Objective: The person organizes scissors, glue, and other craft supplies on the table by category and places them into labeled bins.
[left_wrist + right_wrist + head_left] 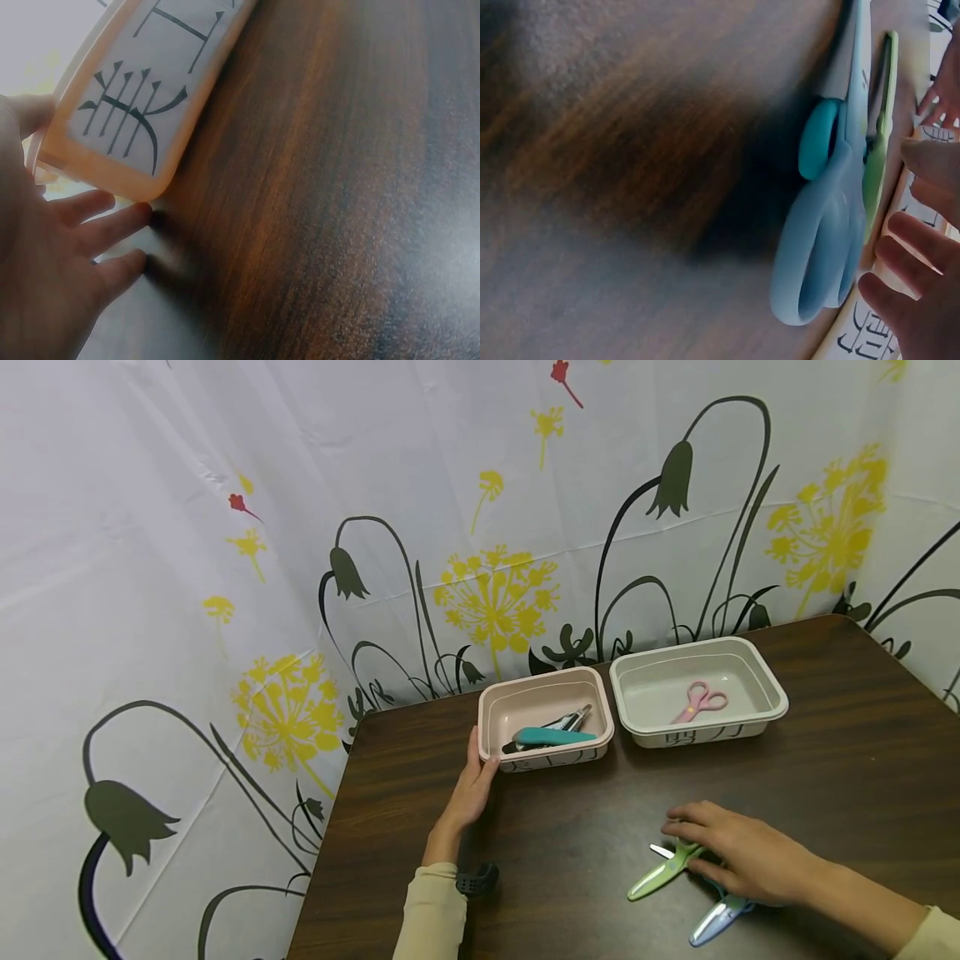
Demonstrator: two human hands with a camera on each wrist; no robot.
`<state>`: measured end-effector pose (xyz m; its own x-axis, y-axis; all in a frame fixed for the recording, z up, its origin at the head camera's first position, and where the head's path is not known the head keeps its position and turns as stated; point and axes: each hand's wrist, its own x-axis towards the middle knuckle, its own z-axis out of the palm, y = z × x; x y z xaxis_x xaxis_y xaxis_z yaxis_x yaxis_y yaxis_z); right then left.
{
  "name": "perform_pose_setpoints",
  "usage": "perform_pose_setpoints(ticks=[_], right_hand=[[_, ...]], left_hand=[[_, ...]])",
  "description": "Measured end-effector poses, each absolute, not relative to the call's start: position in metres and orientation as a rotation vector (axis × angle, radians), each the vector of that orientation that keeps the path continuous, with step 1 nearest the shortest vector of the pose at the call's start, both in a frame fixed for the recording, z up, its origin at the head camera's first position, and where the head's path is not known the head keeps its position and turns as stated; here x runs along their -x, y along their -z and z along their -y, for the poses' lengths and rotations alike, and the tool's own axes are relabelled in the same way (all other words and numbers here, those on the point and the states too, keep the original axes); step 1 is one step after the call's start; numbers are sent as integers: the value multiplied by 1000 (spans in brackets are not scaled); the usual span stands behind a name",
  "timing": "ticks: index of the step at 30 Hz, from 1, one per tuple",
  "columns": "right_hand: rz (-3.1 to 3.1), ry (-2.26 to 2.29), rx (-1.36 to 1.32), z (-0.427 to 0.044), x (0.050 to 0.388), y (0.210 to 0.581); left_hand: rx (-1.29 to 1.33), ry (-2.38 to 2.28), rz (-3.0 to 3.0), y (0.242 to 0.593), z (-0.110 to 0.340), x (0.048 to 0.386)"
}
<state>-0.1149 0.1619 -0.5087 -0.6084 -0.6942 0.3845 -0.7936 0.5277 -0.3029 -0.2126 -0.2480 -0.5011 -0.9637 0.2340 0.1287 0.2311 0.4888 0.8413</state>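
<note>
My left hand (pixel 468 789) rests against the left end of a pinkish plastic box (pixel 536 690); in the left wrist view its fingers are spread beside the box's labelled side (pixel 131 112). Inside that box lie a teal-handled cutter (pixel 555 736) and a silver-and-black tool (pixel 573 720). Over on the right, my right hand (pixel 750 856) hovers above green scissors (pixel 654 882) and blue scissors (pixel 718 921) on the table. The right wrist view shows its fingers loosely spread near the blue scissors (pixel 799 255), without gripping them; whether they touch the green pair I cannot tell.
A pale grey box (pixel 637 685) holding pink scissors (pixel 699 703) stands right of the pinkish one, with a narrow gap between. Both are at the back of the dark wooden table (pixel 570 843). Behind hangs a flower-patterned curtain (pixel 420 452).
</note>
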Motion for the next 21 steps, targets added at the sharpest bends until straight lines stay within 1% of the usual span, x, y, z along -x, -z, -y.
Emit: perform_pose_setpoints(ticks=[6, 21], right_hand=[[2586, -622, -1296, -160, 113, 512], [2566, -672, -1339, -160, 113, 520]], left_hand=[[-430, -1521, -2685, 470, 238, 198], [-436, -1538, -2674, 471, 238, 198]])
